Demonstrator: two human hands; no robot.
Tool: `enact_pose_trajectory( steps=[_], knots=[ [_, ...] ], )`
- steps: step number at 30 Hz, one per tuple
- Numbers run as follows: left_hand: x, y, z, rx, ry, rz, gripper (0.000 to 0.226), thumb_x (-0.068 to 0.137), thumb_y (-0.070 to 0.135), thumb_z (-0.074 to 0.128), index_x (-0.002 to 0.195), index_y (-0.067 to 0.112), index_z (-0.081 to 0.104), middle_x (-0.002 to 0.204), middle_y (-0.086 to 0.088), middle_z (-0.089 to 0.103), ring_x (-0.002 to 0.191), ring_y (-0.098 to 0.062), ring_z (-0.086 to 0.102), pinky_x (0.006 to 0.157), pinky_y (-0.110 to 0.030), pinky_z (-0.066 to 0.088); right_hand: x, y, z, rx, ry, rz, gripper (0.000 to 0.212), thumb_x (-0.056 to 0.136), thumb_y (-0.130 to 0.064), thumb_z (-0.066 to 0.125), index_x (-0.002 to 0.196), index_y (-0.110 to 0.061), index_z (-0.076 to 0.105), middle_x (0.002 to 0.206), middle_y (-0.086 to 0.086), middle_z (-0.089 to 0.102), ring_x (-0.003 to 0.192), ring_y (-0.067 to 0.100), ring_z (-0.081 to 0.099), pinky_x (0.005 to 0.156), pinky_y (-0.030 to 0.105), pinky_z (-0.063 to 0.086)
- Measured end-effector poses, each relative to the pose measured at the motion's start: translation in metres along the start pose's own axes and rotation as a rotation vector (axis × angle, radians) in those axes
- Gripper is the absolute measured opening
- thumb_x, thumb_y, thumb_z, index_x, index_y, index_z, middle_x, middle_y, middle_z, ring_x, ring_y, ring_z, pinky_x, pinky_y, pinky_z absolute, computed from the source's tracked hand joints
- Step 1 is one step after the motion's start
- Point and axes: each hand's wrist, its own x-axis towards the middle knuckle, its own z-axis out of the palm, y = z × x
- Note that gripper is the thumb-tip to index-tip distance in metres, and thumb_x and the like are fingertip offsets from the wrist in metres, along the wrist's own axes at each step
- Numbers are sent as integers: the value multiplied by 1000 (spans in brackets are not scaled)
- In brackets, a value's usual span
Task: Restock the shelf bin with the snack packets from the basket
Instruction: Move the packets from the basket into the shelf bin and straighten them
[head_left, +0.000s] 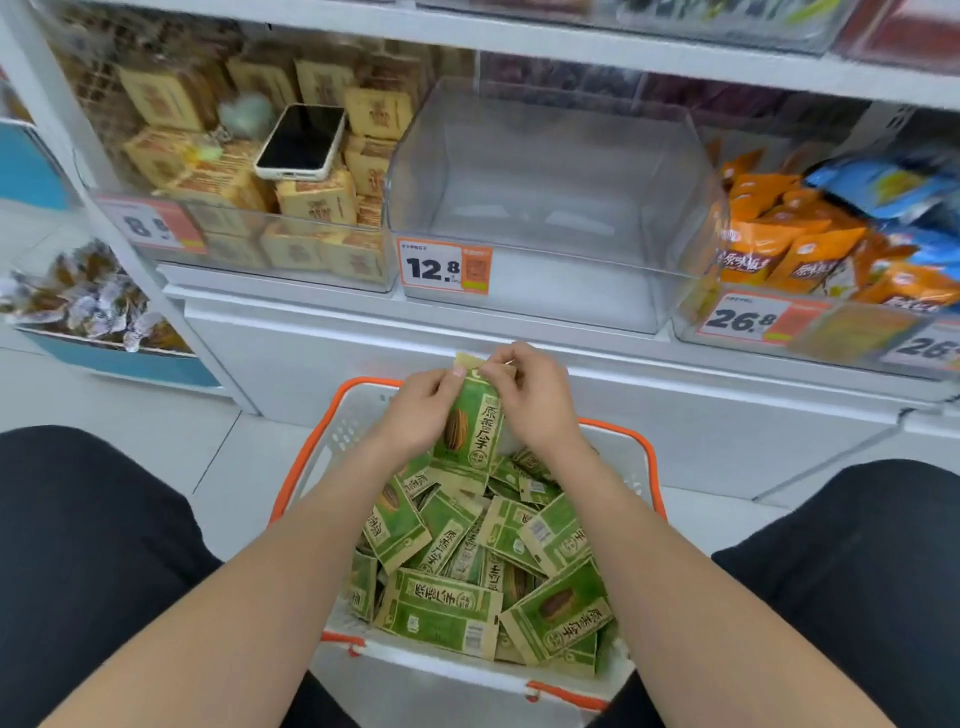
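A white basket with an orange rim (644, 447) stands on the floor between my knees, filled with several green and tan snack packets (441, 608). Above its far end, both hands hold a small stack of green packets (470, 431) upright. My left hand (421, 410) grips the stack's left side. My right hand (530, 395) pinches its top edge. The clear plastic shelf bin (545, 208) directly ahead, marked 12.8, has nothing in it.
A phone (301, 140) lies on tan boxed snacks (311, 202) in the left bin. Orange and blue packets (810, 244) fill the right bin. A low blue bin of wrapped sweets (88, 306) sits at far left. A white shelf ledge (519, 332) runs below the bins.
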Motion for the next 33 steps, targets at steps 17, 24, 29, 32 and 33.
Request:
enact_pose_trajectory(
  steps=[17,24,29,32,33],
  knots=[
    [10,119,-45,38,381,356,47,115,30,32,84,11,62,74,3,61,68,-14,55,65,-36,39,28,-113,-35,455,394,114,15,88,-37,81,84,-23,78,69,-2,76,68,18,74,73,47,62],
    [37,164,-91,237,411,530,45,111,32,47,71,16,59,62,0,58,61,-16,49,60,-38,32,59,-140,-43,279,243,-88,20,100,-33,65,116,-23,72,88,-6,78,74,9,72,71,32,58],
    [60,169,-110,629,489,541,43,112,33,37,82,15,61,82,-5,59,83,-29,56,74,-41,37,108,-147,-57,186,304,88,29,100,-39,64,113,-15,74,98,-2,74,101,28,69,89,41,55],
    [79,158,-115,827,513,497,33,107,30,44,130,15,63,131,-12,54,122,-36,47,100,-51,40,141,-144,-70,154,298,252,48,101,-41,65,124,0,62,118,14,64,115,34,58,98,44,50],
    [85,154,-116,872,482,475,38,105,30,47,138,14,57,142,-13,50,130,-37,44,106,-53,38,152,-142,-71,164,268,278,47,101,-39,65,126,0,59,117,14,61,114,34,57,99,45,50]
  ],
)
